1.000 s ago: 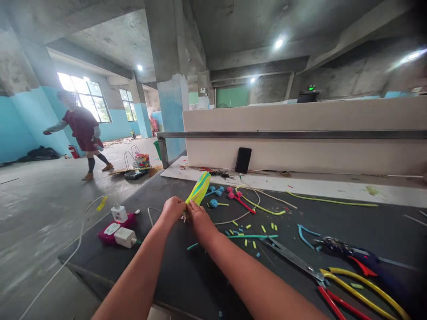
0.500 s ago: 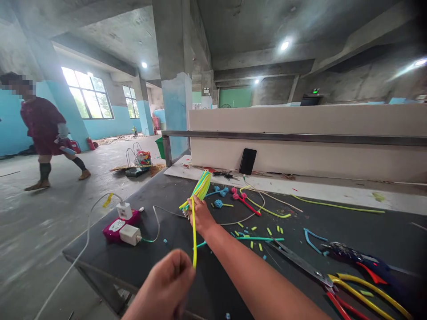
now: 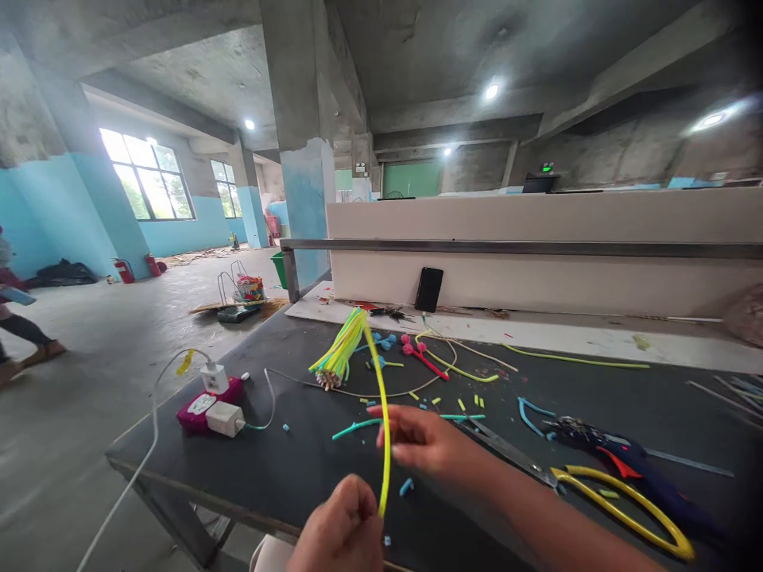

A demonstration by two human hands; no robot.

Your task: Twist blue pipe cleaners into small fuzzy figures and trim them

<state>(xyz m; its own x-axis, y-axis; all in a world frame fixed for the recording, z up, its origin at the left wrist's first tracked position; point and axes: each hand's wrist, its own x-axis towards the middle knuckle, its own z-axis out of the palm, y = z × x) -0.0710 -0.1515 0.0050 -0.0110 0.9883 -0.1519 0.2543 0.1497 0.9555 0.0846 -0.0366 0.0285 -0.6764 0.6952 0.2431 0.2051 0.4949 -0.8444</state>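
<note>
My left hand [image 3: 346, 528] is closed on the lower end of a long yellow stem [image 3: 385, 429] at the front edge of the dark table. The stem rises in a curve to the top of a bundle of yellow and green stems [image 3: 339, 349] lying on the table. Just right of the stem is my right hand [image 3: 417, 441], its fingers apart and holding nothing. Beneath it lies a teal stem [image 3: 358, 427]. Scissors with yellow handles [image 3: 625, 516] and a dark blue tool [image 3: 620, 457] rest beside my right forearm.
A pink power adapter [image 3: 194, 413] with white plugs sits on the left of the table [image 3: 238, 492]. A phone [image 3: 428, 289] leans on the back panel. Pink pompom stems [image 3: 426, 357] and small cut pieces lie mid-table. A person's leg [image 3: 29, 334] shows at far left.
My right hand has let go of the bundle and come back toward me, opening. The bundle now lies on the table. My left hand moved right with the yellow stem. The person walked left, mostly out of view.
</note>
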